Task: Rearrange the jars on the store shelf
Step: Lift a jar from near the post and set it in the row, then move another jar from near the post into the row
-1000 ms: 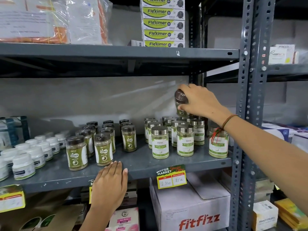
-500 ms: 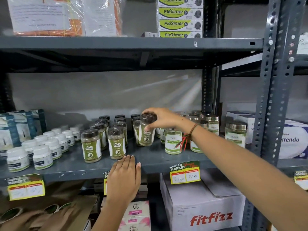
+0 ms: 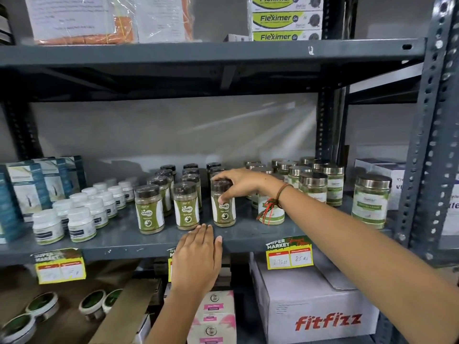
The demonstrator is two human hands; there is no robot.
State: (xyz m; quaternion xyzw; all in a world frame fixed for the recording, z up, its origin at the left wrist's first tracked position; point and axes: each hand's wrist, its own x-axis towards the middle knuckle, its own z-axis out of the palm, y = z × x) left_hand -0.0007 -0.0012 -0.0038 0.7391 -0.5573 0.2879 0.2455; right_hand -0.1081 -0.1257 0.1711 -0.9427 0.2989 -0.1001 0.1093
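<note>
Right hand: we see the right hand (image 3: 244, 184) reaching in from the right, fingers curled over the dark lid and upper body of a Gaska jar (image 3: 223, 206), gripping it from above and from the side.
Held jar: it stands upright on the middle shelf (image 3: 248, 234), base on or just at the shelf surface; we cannot tell which. It sits at the right end of the front row of its kind.
Left hand: we see the left hand (image 3: 198, 256) lying flat and open, palm down, fingers together, fingertips resting on the front edge of the middle shelf just below the held jar. It holds nothing.
Wrist: a red and green thread band (image 3: 272, 207) circles the right wrist, its loose ends hanging in front of a white-labelled jar.
Dark-lidded jars: the other Gaska jars (image 3: 149, 211) stand in rows running back from the front, just left of the held jar.
Steel-lidded jars: a cluster of steel-lidded jars (image 3: 313, 187) stands to the right, behind the right forearm, with one (image 3: 370, 202) standing apart near the upright post.
White bottles: small white bottles (image 3: 80, 223) fill the left part of the shelf, with blue boxes (image 3: 27, 187) behind them.
Price tags: yellow price tags (image 3: 289, 254) hang on the shelf's front lip.
Below: a Fitfizz carton (image 3: 318, 311) sits on the level underneath.
Above: Fleximer boxes (image 3: 285, 18) are stacked on the upper shelf.
</note>
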